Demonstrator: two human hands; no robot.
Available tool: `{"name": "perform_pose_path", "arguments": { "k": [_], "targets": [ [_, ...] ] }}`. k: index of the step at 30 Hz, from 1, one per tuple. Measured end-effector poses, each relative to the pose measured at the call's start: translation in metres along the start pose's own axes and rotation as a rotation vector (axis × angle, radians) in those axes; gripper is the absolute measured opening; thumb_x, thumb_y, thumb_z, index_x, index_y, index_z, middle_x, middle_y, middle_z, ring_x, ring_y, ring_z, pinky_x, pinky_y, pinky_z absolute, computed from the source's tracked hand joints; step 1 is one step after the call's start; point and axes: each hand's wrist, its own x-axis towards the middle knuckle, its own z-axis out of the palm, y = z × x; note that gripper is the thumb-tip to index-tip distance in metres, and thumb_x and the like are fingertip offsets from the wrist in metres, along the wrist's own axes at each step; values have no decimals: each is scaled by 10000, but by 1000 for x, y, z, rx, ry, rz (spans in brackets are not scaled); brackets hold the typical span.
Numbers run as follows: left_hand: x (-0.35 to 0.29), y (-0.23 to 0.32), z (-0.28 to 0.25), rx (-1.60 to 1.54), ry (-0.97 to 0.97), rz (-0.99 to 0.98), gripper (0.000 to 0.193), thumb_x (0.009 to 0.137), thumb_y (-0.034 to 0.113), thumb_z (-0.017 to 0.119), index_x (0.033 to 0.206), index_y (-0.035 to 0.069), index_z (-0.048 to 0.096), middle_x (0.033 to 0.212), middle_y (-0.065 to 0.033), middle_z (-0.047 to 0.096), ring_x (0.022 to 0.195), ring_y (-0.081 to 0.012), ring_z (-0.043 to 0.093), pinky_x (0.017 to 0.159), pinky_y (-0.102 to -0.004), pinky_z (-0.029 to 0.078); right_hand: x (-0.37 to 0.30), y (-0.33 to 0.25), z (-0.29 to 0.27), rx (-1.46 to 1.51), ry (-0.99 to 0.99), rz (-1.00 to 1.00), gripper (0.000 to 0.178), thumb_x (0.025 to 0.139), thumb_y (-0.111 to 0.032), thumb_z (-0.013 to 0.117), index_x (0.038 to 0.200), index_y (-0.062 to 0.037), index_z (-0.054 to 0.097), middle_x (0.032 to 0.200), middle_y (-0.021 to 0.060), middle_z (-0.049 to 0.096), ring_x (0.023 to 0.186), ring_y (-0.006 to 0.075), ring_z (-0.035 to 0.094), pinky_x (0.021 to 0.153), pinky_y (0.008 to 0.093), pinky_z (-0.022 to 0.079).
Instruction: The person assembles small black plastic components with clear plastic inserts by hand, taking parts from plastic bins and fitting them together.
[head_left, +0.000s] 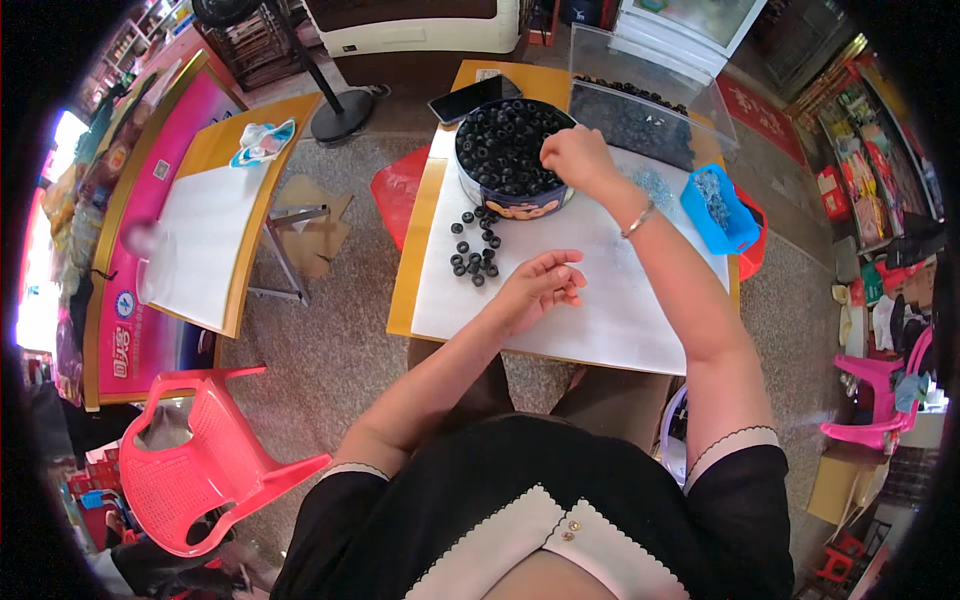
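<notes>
Black beads (505, 140) fill a round tin (545, 207) at the far side of the worktop (403, 300), as the head view shows. The right hand (585, 160) is at the tin's right edge, its fingers bent and drawn together beside the heap; whether they grip a bead, I cannot tell. More beads, a loose group (478, 250), lie on the white sheet (620, 310) just left of the left hand (540, 290). That hand's fingers are loosely curled and parted, apart from the tin. A blue tray (738, 237) stands to the right.
</notes>
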Motion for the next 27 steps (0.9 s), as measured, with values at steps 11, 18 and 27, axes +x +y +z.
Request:
{"name": "perform_pose_path", "arguments": {
  "k": [11,18,27],
  "targets": [
    [3,-2,-2,2,-3,0,349,908,160,537,1212,6,462,939,-78,587,795,-137,566,783,-322,504,10,1,22,136,-209,116,117,676,-120,614,750,-91,701,776,147,659,784,307,632,720,399,462],
    [0,-1,2,-19,9,16,330,909,144,530,1203,4,472,933,-79,590,785,-133,566,770,-312,506,-17,6,-27,711,-112,171,215,729,-138,631,895,-8,670,806,50,658,779,118,592,743,258,457],
    [1,1,-2,-123,89,145,273,918,161,517,1119,-20,546,911,-97,612,760,-147,584,723,-298,512,-142,-35,-13,1431,24,470,191,788,-64,601,961,12,629,898,37,635,829,101,571,789,234,442]
  ]
}}
